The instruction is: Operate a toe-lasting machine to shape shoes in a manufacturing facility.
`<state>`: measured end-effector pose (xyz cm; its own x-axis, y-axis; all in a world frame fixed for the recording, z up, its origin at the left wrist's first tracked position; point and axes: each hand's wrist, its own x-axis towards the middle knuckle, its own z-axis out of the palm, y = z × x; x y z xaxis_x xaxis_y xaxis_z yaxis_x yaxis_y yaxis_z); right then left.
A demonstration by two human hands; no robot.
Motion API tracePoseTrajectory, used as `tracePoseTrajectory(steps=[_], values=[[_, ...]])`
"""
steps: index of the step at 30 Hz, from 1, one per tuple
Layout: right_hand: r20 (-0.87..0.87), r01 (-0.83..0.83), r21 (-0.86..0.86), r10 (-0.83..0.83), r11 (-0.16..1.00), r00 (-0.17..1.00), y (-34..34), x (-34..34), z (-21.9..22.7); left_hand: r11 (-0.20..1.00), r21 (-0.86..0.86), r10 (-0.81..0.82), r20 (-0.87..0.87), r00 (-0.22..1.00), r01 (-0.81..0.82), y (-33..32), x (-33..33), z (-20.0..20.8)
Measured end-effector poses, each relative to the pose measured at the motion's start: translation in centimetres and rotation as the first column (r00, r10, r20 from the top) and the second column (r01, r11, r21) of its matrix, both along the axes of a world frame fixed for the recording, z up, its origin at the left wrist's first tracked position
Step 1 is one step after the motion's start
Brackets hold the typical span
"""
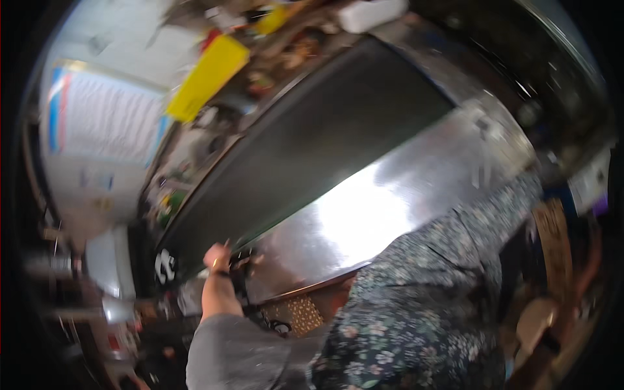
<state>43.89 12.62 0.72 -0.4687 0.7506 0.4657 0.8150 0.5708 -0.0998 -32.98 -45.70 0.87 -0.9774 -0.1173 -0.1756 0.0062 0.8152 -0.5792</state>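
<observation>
Dark grey, smooth and flat: that's the long panel [312, 136] filling the middle, slanting from eight o'clock up to one. Right alongside it is a shiny silver metal surface [426, 175] with a big glare patch.

The left hand [218, 255], out of a short grey sleeve [231, 354] and wearing a dark wristband [221, 273], is at eight o'clock by the panel's near edge. Fingers look loosely curled, but it's so blurry I can't tell if it's holding anything. An arm at four o'clock with a dark band [550, 342] might be the right one; can't make out what that hand is up to.

Container-wise: a rounded white container [374, 14] sits just past twelve, contents not readable. Below it and toward eleven, there's a ledge crammed with blurry clutter [305, 49], plus a bright yellow rectangular sign [208, 78]. Brown cardboard [552, 244] stands just past three. Dark floral fabric [403, 312] takes up five o'clock.
</observation>
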Motion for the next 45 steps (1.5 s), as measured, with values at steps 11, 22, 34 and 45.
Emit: tracePoseTrajectory(steps=[11, 22, 34, 45], values=[[-0.406, 0.247, -0.441, -0.437, 0.863, 0.802, -0.9, -1.5, -7.4, 0.533, 0.845, -0.464, 0.255, 0.849, 0.037, -3.9, 5.3, -15.1], [-0.412, -0.420, -0.363, 0.261, 0.832, 0.873, 0.2, -11.9, 9.7, -0.149, 0.773, -0.710, 0.350, 0.611, -0.616, 35.8, 32.1, 1.5], [-0.387, -0.288, -0.485, 0.093, 0.825, 0.917, -13.1, -8.1, 10.1, 0.406, 0.870, -0.881, 0.290, -0.374, -0.281, 42.2, 43.2, 2.5], [-0.289, -0.324, -0.324, 0.234, 0.889, 0.928, -9.4, -14.2, 7.3, 0.502, 0.292, -0.851, 0.331, -0.407, -0.814, 49.5, 38.3, -1.7]])
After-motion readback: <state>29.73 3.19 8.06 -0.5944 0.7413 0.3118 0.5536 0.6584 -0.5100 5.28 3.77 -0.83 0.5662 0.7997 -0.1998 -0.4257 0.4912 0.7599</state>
